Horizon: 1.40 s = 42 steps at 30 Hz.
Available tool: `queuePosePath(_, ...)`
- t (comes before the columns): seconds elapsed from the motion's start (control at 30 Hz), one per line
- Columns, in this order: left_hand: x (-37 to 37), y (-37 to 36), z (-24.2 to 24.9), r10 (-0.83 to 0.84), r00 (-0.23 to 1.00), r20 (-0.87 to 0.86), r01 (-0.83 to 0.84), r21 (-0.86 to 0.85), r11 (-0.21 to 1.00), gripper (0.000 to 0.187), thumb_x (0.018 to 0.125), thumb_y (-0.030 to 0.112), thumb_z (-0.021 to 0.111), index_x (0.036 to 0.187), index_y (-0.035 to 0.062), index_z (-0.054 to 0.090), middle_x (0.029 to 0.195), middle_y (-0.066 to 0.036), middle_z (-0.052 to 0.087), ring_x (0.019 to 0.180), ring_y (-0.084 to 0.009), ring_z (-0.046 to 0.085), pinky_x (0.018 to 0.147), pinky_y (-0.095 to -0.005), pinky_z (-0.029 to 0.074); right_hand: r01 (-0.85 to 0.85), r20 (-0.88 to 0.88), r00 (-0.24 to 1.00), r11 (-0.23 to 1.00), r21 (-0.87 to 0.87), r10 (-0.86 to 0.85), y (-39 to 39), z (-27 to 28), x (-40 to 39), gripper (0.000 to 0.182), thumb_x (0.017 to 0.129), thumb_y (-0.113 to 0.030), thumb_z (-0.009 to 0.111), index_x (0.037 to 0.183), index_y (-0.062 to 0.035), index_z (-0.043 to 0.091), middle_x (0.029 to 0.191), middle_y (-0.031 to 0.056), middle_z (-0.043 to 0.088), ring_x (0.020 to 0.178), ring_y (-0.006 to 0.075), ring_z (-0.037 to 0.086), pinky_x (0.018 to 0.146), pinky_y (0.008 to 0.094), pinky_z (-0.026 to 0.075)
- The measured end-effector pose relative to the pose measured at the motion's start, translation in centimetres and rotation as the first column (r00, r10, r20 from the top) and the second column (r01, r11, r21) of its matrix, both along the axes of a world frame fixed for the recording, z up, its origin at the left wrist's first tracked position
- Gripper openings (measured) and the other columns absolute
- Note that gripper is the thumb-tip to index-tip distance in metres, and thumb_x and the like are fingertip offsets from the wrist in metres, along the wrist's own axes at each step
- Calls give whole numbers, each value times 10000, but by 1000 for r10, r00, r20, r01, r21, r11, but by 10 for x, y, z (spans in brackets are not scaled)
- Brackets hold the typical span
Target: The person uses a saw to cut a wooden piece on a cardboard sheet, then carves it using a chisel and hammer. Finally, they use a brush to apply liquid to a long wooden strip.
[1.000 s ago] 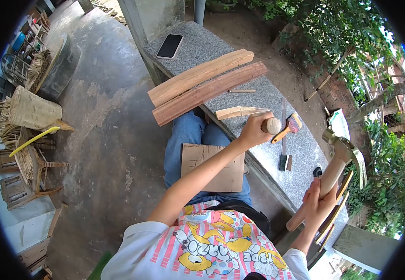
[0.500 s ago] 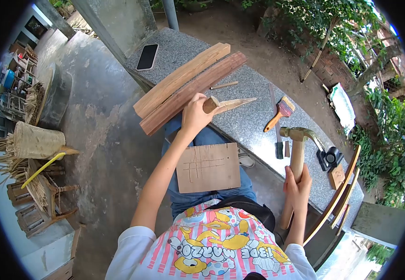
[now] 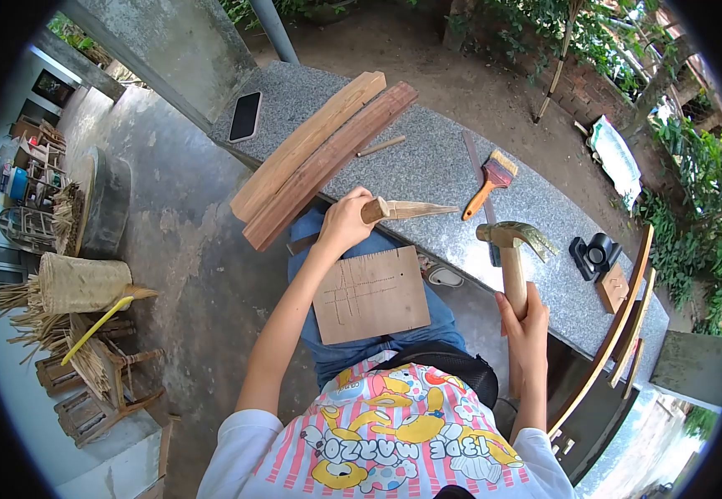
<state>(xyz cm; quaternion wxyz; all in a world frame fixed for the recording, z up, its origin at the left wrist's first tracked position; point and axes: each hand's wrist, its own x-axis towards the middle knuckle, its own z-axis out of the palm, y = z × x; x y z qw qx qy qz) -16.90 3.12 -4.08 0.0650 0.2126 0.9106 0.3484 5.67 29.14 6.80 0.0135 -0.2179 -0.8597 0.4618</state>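
Note:
My left hand (image 3: pixel 346 226) is closed around a pointed wooden piece (image 3: pixel 419 209). Its blunt, rounded end (image 3: pixel 374 210) shows beside my fingers, and the slim tip points right over the bench edge; the part inside my palm is hidden. In my right hand (image 3: pixel 527 328) is a claw hammer (image 3: pixel 514 270), gripped by its wooden handle with the head up and the claw to the right. Across my lap lies a thin brown board (image 3: pixel 373 303) with drawn lines and a notched edge. Two curved wooden bars, one light (image 3: pixel 307 141) and one reddish (image 3: pixel 332 166), rest on the bench near my left hand.
On the granite bench (image 3: pixel 436 179) are a phone (image 3: pixel 245 116), a short stick (image 3: pixel 381 146), a paintbrush (image 3: pixel 490 185), a flat ruler-like strip (image 3: pixel 472 158) and a black device (image 3: pixel 595 254). Long curved strips (image 3: pixel 602 345) lean at the right end. Stools and straw bundles stand far left.
The view has shifted slightly. The pointed wooden piece has swung from slanting upward to nearly level, its tip lower. The claw hammer has moved a little left, toward my left hand.

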Motion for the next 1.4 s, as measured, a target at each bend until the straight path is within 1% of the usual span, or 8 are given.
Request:
queuePosePath(0.23, 13, 12, 80, 104, 982, -156, -26, 435, 900, 281, 800, 246, 813, 813, 3, 671, 758, -64, 670, 688, -203, 670, 644, -319, 516, -26, -12, 1000, 1000, -14, 26, -4, -5, 3, 263, 922, -207, 692, 1012, 4, 563, 565, 57, 563, 434, 123, 530, 430, 288, 392)
queuePosePath(0.33, 8, 22, 114, 32, 996, 89, -92, 830, 550, 346, 884, 243, 753, 651, 91, 548, 607, 19, 568, 473, -48, 506, 422, -207, 366, -14, -2, 1000, 1000, -28, 14, -6, -4, 1, 267, 923, -211, 691, 1018, 3, 564, 564, 57, 558, 432, 125, 527, 431, 292, 394)
queuePosePath(0.37, 5, 28, 114, 33, 995, 90, -93, 830, 550, 346, 884, 243, 753, 651, 91, 548, 607, 19, 568, 473, -48, 506, 422, -207, 366, -6, -6, 1000, 1000, -31, 6, -8, -1, 1, 240, 928, -199, 686, 962, 0, 556, 559, 36, 531, 440, 105, 503, 427, 278, 377)
queuePosePath(0.43, -4, 41, 112, -93, 991, 97, -78, 980, 183, 363, 906, 209, 724, 644, 112, 493, 583, 19, 515, 441, -40, 451, 384, -200, 321, 5, -12, 1000, 999, -33, -5, -10, 2, 1, 228, 934, -186, 681, 905, -3, 549, 554, 16, 503, 447, 86, 480, 423, 263, 360)
queuePosePath(0.73, -17, 50, 49, -202, 979, -30, 51, 994, 101, 272, 950, 80, 562, 696, 81, 465, 552, -10, 464, 431, -93, 442, 401, -240, 353, 31, 20, 999, 999, -44, -30, -6, -1, 2, 233, 931, -188, 684, 895, -6, 544, 552, 19, 506, 441, 86, 477, 423, 264, 354)
queuePosePath(1.03, -31, 34, 26, -91, 995, -46, 55, 994, 99, 333, 946, 191, 531, 647, 74, 444, 525, -35, 430, 425, -135, 412, 425, -271, 359, 7, 24, 1000, 999, -45, -6, -1, -10, -1, 290, 917, -211, 704, 895, 9, 518, 548, 76, 562, 424, 126, 531, 406, 299, 387)
queuePosePath(1.23, -33, 27, 26, -155, 984, -86, 105, 987, 119, 281, 925, 190, 547, 694, 67, 444, 711, -50, 463, 647, -142, 446, 583, -291, 396, -25, 28, 999, 998, -61, 27, -2, -10, -12, 290, 921, -213, 699, 899, 14, 519, 555, 81, 571, 434, 122, 546, 413, 300, 397)
queuePosePath(1.4, -32, 28, 30, -170, 974, -151, 182, 965, 187, 247, 912, 189, 572, 732, 47, 481, 753, -59, 464, 674, -145, 448, 630, -301, 397, -146, -42, 988, 988, 40, 147, -5, -48, -43, 290, 934, -233, 665, 925, 15, 514, 607, 193, 615, 513, 346, 634, 492, 418, 459)
